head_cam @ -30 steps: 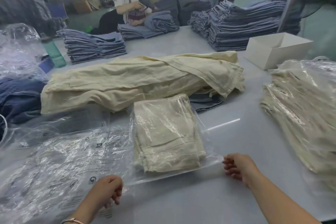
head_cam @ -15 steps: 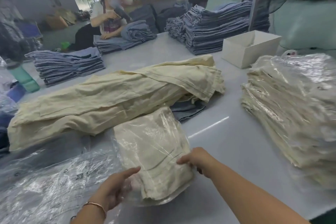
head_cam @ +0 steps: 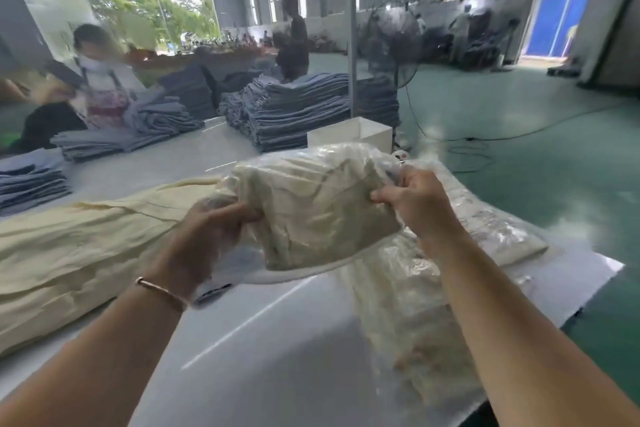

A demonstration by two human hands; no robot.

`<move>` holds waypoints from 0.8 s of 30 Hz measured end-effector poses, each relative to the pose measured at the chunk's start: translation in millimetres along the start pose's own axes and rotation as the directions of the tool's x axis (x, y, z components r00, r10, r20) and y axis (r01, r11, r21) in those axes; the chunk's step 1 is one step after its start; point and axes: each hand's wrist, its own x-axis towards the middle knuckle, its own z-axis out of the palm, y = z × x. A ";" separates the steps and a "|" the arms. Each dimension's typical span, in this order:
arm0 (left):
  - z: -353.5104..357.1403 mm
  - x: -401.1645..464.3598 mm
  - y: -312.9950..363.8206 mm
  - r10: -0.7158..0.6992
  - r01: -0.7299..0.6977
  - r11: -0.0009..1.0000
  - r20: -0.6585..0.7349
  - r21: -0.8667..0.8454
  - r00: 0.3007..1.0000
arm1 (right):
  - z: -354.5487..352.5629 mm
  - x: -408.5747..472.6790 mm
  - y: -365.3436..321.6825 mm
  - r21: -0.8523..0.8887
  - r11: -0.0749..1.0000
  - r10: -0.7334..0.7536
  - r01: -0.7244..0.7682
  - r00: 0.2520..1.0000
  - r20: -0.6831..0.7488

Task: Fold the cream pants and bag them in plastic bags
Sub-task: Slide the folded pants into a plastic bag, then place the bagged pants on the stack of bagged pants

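Nearest, at frame centre, the bagged cream pants [head_cam: 311,208] hang above the desk [head_cam: 263,340] — long axis left to right between both grips. The left hand [head_cam: 211,232] pinches the left end, the right hand [head_cam: 412,198] curls on the right end. The bagged stack [head_cam: 408,315] lies lower right, nearer the right hand.
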 end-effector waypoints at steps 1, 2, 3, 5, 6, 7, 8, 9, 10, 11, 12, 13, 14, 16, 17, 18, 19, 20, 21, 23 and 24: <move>29.5 15.4 8.0 0.053 -0.053 0.998 0.019 -0.022 0.998 | -27.2 12.9 -7.0 -0.007 0.999 -0.039 0.039 0.997 -0.064; 58.0 29.2 12.8 0.100 -0.099 0.994 0.028 -0.041 0.995 | -51.4 24.9 -11.7 -0.030 0.997 -0.079 0.076 0.988 -0.131; 83.2 41.7 12.7 0.132 -0.131 0.990 0.027 -0.050 0.991 | -72.6 35.8 -14.0 -0.063 0.991 -0.127 0.116 0.972 -0.197; 129.0 61.5 2.4 0.158 -0.155 0.985 0.026 -0.078 0.987 | -108.6 53.9 -9.0 -0.173 0.973 -0.200 0.150 0.925 -0.323; 147.8 69.2 -7.6 0.148 -0.144 0.983 0.030 -0.112 0.989 | -122.7 60.3 -1.9 -0.239 0.962 -0.215 0.131 0.904 -0.369; 163.6 76.2 -20.8 0.109 -0.102 0.984 0.042 -0.148 0.993 | -134.9 65.6 8.7 -0.302 0.949 -0.214 0.093 0.891 -0.399; 177.8 81.1 -36.0 0.042 -0.029 0.983 0.069 -0.180 0.997 | -145.6 70.5 23.2 -0.361 0.932 -0.201 0.042 0.887 -0.416; 189.5 84.5 -53.0 -0.051 0.068 0.978 0.090 -0.196 0.995 | -154.8 75.2 40.5 -0.419 0.908 -0.177 -0.019 0.889 -0.423; 198.2 86.5 -70.5 -0.155 0.169 0.969 0.089 -0.180 0.984 | -161.5 78.2 58.3 -0.479 0.873 -0.137 -0.092 0.896 -0.423; 204.3 87.6 -87.5 -0.241 0.250 0.958 0.075 -0.140 0.968 | -165.7 79.2 75.4 -0.552 0.812 -0.065 -0.188 0.911 -0.406; 208.0 88.0 -102.0 -0.301 0.305 0.950 0.055 -0.070 0.952 | -166.7 78.0 90.7 -0.652 0.704 0.029 -0.283 0.928 -0.372; 210.1 88.4 -113.1 -0.334 0.333 0.942 0.033 0.035 0.942 | -165.5 75.6 103.0 -0.758 0.560 0.107 -0.334 0.937 -0.333; 211.9 88.6 -119.0 -0.347 0.342 0.928 0.010 0.151 0.938 | -162.5 73.6 112.7 -0.841 0.428 0.138 -0.330 0.944 -0.300; 211.6 92.2 -118.4 -0.340 0.326 0.893 -0.010 0.310 0.940 | -155.0 73.7 122.9 -0.931 0.295 0.062 -0.215 0.977 -0.206; 210.5 94.0 -115.9 -0.343 0.324 0.881 -0.007 0.346 0.939 | -151.1 75.5 123.7 -0.955 0.263 0.007 -0.136 0.990 -0.140; 209.4 95.0 -112.9 -0.348 0.325 0.873 -0.003 0.363 0.938 | -146.9 77.7 121.9 -0.969 0.239 -0.022 -0.070 0.997 -0.077; 208.1 94.5 -109.5 -0.345 0.319 0.866 -0.002 0.384 0.939 | -141.8 80.4 118.5 -0.975 0.221 -0.030 -0.023 0.999 -0.030; 206.4 92.9 -106.9 -0.334 0.305 0.860 0.000 0.410 0.942 | -135.7 82.7 114.7 -0.978 0.209 -0.033 0.001 0.999 -0.006; 204.4 90.6 -104.7 -0.316 0.285 0.855 0.000 0.434 0.949 | -127.8 83.8 110.4 -0.977 0.214 -0.040 0.012 0.999 0.004; 196.1 83.0 -100.8 -0.279 0.257 0.858 -0.016 0.444 0.960 | -106.9 82.0 102.1 -0.959 0.278 -0.094 0.049 0.995 0.023; 188.7 78.0 -98.8 -0.267 0.247 0.866 -0.017 0.435 0.964 | -92.9 78.9 98.4 -0.942 0.324 -0.136 0.088 0.990 0.045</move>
